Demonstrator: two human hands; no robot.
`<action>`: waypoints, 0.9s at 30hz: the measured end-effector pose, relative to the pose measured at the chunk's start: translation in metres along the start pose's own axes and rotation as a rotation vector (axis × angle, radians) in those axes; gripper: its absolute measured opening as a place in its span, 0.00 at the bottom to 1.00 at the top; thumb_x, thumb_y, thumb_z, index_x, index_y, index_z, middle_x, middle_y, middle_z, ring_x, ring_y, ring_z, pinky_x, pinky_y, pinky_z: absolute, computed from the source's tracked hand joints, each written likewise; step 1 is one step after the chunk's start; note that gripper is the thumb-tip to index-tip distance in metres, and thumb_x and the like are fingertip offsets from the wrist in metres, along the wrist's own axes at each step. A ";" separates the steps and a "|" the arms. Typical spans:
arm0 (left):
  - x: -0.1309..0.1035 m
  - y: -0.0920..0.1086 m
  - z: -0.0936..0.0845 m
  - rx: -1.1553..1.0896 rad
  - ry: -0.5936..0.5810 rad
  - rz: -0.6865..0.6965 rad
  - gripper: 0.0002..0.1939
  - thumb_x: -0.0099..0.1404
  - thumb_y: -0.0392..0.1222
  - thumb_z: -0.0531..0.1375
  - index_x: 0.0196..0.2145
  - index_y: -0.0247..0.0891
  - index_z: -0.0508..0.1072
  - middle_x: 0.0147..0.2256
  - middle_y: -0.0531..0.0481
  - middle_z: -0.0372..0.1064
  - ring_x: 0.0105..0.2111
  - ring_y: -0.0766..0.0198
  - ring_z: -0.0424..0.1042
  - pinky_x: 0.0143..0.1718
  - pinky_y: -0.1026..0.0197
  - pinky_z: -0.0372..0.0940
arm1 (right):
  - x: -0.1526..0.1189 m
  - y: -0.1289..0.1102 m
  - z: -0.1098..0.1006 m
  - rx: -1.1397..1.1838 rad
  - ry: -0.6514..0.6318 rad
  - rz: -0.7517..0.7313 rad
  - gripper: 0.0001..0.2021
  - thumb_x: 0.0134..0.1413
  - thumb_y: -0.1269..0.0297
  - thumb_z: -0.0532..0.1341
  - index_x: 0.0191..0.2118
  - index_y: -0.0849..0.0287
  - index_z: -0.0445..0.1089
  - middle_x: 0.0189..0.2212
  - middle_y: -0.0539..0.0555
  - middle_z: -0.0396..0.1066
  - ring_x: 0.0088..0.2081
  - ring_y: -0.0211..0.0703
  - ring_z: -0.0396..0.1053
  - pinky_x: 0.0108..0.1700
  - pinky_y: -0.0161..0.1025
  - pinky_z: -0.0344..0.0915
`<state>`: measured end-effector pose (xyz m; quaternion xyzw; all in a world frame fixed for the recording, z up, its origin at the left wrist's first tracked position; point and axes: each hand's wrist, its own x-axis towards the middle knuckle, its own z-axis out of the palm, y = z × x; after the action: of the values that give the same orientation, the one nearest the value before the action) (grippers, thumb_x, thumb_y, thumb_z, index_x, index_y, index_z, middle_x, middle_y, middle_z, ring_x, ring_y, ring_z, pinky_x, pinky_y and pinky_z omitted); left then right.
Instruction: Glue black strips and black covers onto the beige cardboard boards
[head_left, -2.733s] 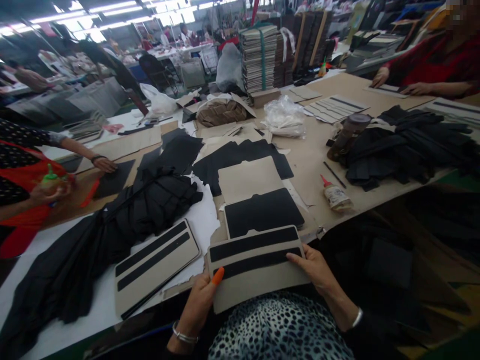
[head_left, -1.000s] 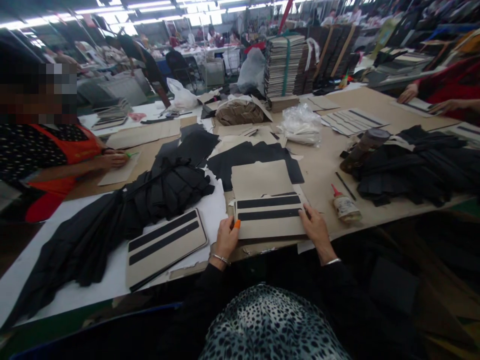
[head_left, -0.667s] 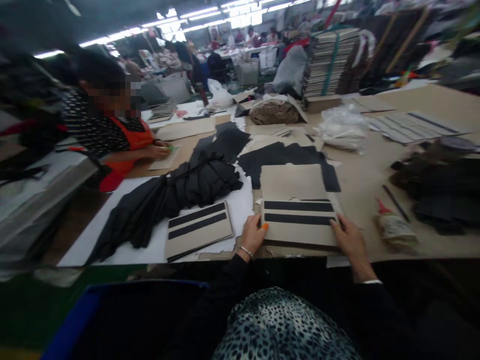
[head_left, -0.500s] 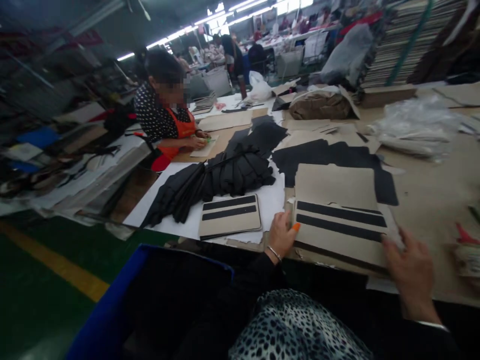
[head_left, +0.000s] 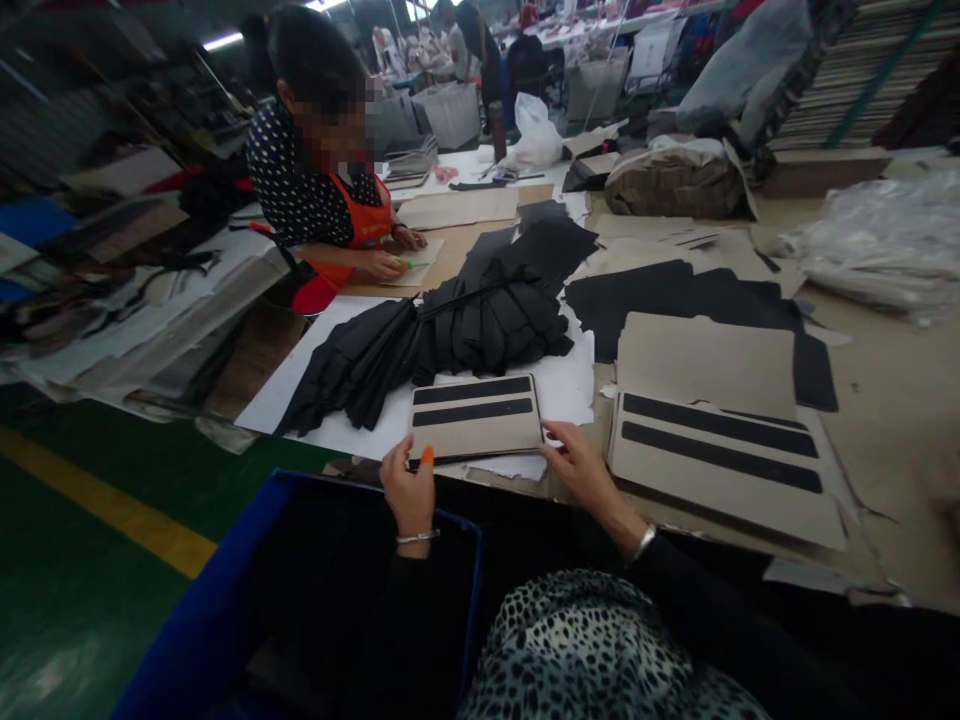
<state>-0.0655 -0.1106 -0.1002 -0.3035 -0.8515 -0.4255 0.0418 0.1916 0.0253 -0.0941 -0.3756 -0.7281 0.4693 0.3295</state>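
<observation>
A small stack of beige panels [head_left: 480, 430], its top panel bearing two black strips, lies at the table's front edge. At its left end my left hand [head_left: 410, 492] has its thumb, with an orange cover on the tip, and fingers apart at the near corner. My right hand [head_left: 589, 480] reaches the right end, fingertips at the edge and thumb apart from the index finger. Neither hand is visibly closed round the stack. To the right lies a larger stack of beige panels [head_left: 720, 465], also topped with two black strips, with a plain beige sheet [head_left: 705, 360] behind it.
Black fabric pieces [head_left: 487, 335] are heaped behind the small stack, and flat black pieces [head_left: 675, 290] lie farther right. A co-worker in an orange apron [head_left: 364, 225] works across the table at left. A blue bin [head_left: 277, 500] stands below the front edge. Clear plastic bags [head_left: 885, 240] lie at right.
Both my hands have left the larger stack and moved left to the two ends of the small stack. The view has shifted slightly. Both stacks remain on the table.
</observation>
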 end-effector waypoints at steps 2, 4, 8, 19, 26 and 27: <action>0.022 -0.022 -0.006 0.081 -0.065 -0.076 0.24 0.60 0.48 0.62 0.52 0.37 0.74 0.50 0.38 0.72 0.52 0.47 0.70 0.58 0.43 0.63 | 0.010 0.009 0.014 -0.063 0.025 0.038 0.21 0.61 0.60 0.59 0.59 0.53 0.69 0.54 0.60 0.69 0.51 0.52 0.71 0.52 0.49 0.72; 0.033 -0.033 -0.007 0.101 -0.132 -0.103 0.25 0.57 0.48 0.63 0.51 0.37 0.75 0.49 0.38 0.72 0.51 0.46 0.70 0.58 0.43 0.63 | 0.015 0.016 0.022 -0.112 0.045 0.061 0.22 0.59 0.60 0.60 0.58 0.55 0.70 0.53 0.61 0.68 0.53 0.54 0.69 0.55 0.52 0.69; 0.037 -0.038 -0.002 0.079 -0.188 -0.107 0.23 0.57 0.49 0.63 0.48 0.37 0.77 0.48 0.39 0.73 0.51 0.46 0.70 0.60 0.43 0.60 | 0.017 0.020 0.025 -0.143 0.050 0.079 0.22 0.57 0.58 0.61 0.58 0.54 0.70 0.51 0.60 0.67 0.51 0.54 0.68 0.55 0.52 0.68; 0.035 -0.036 -0.004 0.001 -0.166 -0.149 0.20 0.56 0.42 0.65 0.47 0.40 0.79 0.45 0.41 0.75 0.49 0.50 0.70 0.58 0.46 0.61 | 0.021 0.033 0.024 -0.093 0.042 0.189 0.27 0.52 0.49 0.63 0.56 0.55 0.73 0.43 0.57 0.66 0.41 0.50 0.67 0.48 0.50 0.70; 0.036 -0.032 -0.007 -0.237 -0.069 -0.276 0.15 0.56 0.43 0.64 0.42 0.39 0.79 0.45 0.43 0.75 0.44 0.55 0.71 0.52 0.51 0.65 | 0.024 0.027 0.024 -0.007 0.103 0.299 0.28 0.45 0.50 0.66 0.53 0.56 0.76 0.45 0.57 0.65 0.42 0.50 0.68 0.48 0.50 0.71; 0.037 -0.031 -0.007 -0.282 -0.061 -0.300 0.14 0.56 0.44 0.64 0.41 0.39 0.78 0.43 0.44 0.75 0.42 0.56 0.72 0.50 0.52 0.66 | 0.024 0.026 0.024 -0.002 0.106 0.302 0.28 0.45 0.50 0.66 0.53 0.55 0.76 0.46 0.57 0.65 0.42 0.50 0.68 0.49 0.50 0.70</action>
<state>-0.1138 -0.1123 -0.1051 -0.1889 -0.8200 -0.5325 -0.0908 0.1663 0.0426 -0.1238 -0.5053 -0.6453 0.4924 0.2929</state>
